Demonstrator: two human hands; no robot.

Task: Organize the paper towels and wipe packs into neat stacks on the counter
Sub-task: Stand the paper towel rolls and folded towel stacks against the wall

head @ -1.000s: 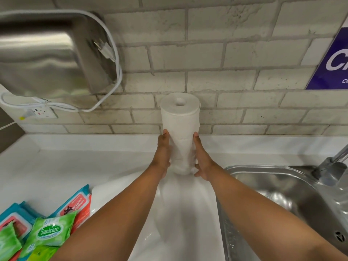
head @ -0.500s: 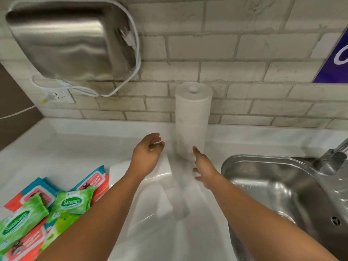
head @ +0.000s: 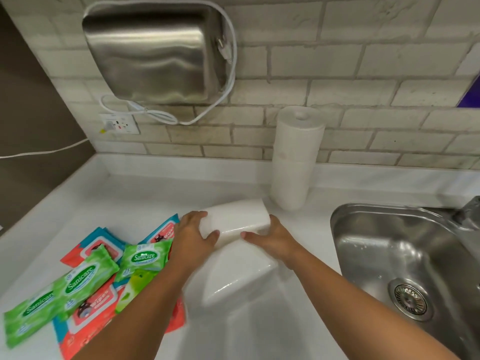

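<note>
Two white paper towel rolls (head: 294,157) stand one on top of the other against the brick wall. In front of them a white wrapped paper towel pack (head: 237,219) lies on the counter (head: 130,198). My left hand (head: 193,236) grips its left end and my right hand (head: 272,239) grips its right side. A second white pack (head: 239,279) lies just below it, nearer me. Green Sanicare wipe packs (head: 85,279) and red-and-blue wipe packs (head: 96,245) lie jumbled at the lower left.
A steel sink (head: 405,258) with a faucet (head: 467,211) sits at the right. A steel hand dryer (head: 155,55) hangs on the wall with its loose white cord (head: 228,81) above a socket (head: 119,123).
Both hands let go of the stacked rolls, which stay standing at the wall. The hands came back toward me and closed on the white pack. The view swung left and down.
</note>
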